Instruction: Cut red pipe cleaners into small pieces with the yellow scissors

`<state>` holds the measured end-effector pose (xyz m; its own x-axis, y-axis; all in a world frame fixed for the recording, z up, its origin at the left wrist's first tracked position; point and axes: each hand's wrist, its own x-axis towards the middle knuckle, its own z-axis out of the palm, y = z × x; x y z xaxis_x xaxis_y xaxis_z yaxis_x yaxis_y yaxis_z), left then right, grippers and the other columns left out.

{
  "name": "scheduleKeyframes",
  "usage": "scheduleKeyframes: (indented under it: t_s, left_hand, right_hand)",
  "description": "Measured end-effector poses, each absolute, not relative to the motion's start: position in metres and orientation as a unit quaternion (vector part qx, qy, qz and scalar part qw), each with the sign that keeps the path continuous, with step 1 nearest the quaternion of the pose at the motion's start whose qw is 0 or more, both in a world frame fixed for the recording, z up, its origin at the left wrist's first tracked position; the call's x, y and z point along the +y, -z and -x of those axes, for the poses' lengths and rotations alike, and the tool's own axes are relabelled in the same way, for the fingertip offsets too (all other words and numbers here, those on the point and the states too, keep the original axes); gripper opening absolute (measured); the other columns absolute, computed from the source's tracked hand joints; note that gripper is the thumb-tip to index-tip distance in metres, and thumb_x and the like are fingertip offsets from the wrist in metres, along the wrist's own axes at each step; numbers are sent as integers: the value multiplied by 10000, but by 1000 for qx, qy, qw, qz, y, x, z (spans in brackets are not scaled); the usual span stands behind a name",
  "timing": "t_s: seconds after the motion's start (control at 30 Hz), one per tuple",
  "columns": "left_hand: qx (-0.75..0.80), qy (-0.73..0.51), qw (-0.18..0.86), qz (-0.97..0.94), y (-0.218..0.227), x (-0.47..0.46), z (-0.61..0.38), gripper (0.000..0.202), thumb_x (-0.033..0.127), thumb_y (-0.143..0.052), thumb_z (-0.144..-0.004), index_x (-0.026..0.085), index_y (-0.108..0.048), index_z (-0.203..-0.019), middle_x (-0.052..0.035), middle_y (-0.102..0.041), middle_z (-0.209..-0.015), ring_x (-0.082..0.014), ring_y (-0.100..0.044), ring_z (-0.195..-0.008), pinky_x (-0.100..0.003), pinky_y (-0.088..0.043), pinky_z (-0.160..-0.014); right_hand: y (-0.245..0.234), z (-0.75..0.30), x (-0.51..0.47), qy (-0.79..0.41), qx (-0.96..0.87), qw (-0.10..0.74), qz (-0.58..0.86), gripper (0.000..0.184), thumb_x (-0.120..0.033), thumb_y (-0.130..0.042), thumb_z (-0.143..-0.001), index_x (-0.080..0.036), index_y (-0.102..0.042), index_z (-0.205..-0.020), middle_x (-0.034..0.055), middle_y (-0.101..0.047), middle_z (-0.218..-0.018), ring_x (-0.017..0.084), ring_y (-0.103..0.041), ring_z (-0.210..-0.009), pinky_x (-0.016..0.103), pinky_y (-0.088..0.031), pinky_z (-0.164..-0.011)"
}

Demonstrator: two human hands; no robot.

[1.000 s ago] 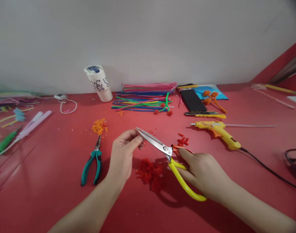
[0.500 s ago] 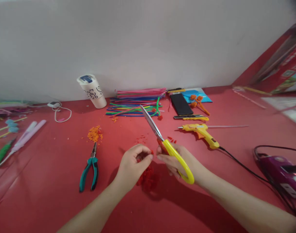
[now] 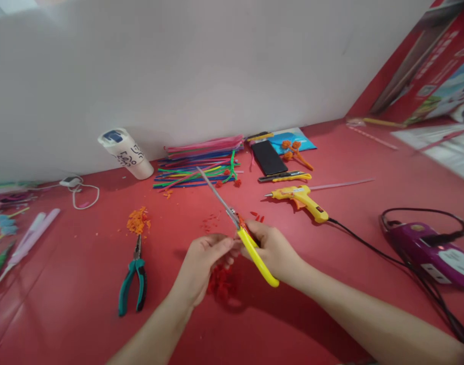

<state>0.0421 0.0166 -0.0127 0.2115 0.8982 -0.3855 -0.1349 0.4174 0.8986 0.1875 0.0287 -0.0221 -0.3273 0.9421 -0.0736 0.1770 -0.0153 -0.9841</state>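
My right hand (image 3: 273, 251) is wrapped round a pair of yellow-handled scissors (image 3: 257, 258), whose blades point up and to the left, away from me. Also close to its fingers is some red material (image 3: 242, 221), partly hidden by the handle. My left hand (image 3: 207, 261) is closed in a pinch, its fingertips meeting those of the right; whatever lies between them is hidden. Under the hands sits a pile of red clippings (image 3: 222, 284). Small red bits (image 3: 210, 223) are scattered on the red table just beyond.
Teal pliers (image 3: 133, 281) lie left, by orange clippings (image 3: 138, 220). Behind are a white tumbler (image 3: 127, 154) and colourful pipe cleaners (image 3: 197, 165). Rightward lie a phone (image 3: 269, 157), a utility knife (image 3: 287, 176), a yellow glue gun (image 3: 302, 198) with its cord, and a purple power strip (image 3: 425, 253).
The view has turned a little to the right. My hands have come together at the fingertips, and the scissors have tilted further left. The red bit at my left fingertips is now hidden.
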Motion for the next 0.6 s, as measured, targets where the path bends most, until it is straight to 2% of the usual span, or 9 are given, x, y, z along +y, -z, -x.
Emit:
scheduleKeyframes:
  t_s: [0.13,0.23,0.37,0.5,0.6]
  left_hand:
    - [496,-413,683,-342,15,25,-43,134,243,-621,-652,117,-622,-607,-10,-577,-535,-68,-447,-449,-191,-331,-450]
    - [527,-422,622,-396,15,27,-45,128,244,-613,-659,130,-618,-601,7,-560,-508,-77,-459,-455,-195,-354,-463]
    - [554,-410,566,-453,15,26,-46,125,252,-600,-670,148,-611,-602,32,-523,-474,-84,-467,-464,-194,-373,-477]
    - [570,-429,544,-443,19,28,-37,116,246,-595,-672,154,-588,-600,28,-549,-514,-84,-477,-481,-187,-366,-482]
    - [600,-431,494,-459,22,33,-24,256,301,-547,-720,158,-532,-508,31,-500,-473,-79,-436,-452,-186,-327,-455]
  right_hand:
    - [26,-190,30,-483,-651,346,473,126,-238,-533,-679,-179,-431,-633,-62,-415,-557,71,-353,-517,188,-290,-467]
    - [29,-190,32,-455,-646,339,511,179,-264,-557,-654,-184,-404,-607,-74,-356,-528,66,-302,-497,187,-241,-438]
    - [32,-187,33,-447,-648,346,510,145,-226,-535,-636,-183,-404,-591,-70,-359,-533,65,-312,-498,190,-253,-445]
    - [28,-185,34,-566,-585,330,478,88,-194,-497,-639,-186,-416,-607,-87,-378,-478,51,-344,-423,178,-277,-412]
    - [26,-187,35,-658,-511,305,461,75,-234,-474,-689,-197,-422,-650,-121,-342,-350,55,-341,-294,176,-288,-349]
